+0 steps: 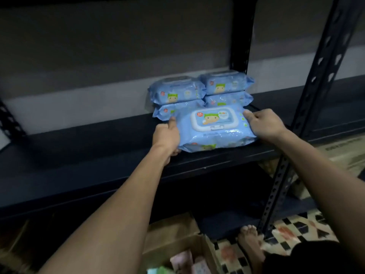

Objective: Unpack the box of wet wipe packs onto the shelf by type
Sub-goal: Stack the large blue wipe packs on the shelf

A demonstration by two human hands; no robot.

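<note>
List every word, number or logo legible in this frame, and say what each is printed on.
"Baby": faint, on the lid label of the front blue pack held between the left hand and right hand.
Red round badge on that lid: number blurred, unreadable.
Four rear blue packs: print too blurred.
Cardboard box contents: unreadable.

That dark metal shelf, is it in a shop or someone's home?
Probably a stockroom or home storage corner: slotted metal shelf, stacked blue wipe packs, open cardboard box on patterned floor tiles.
</note>
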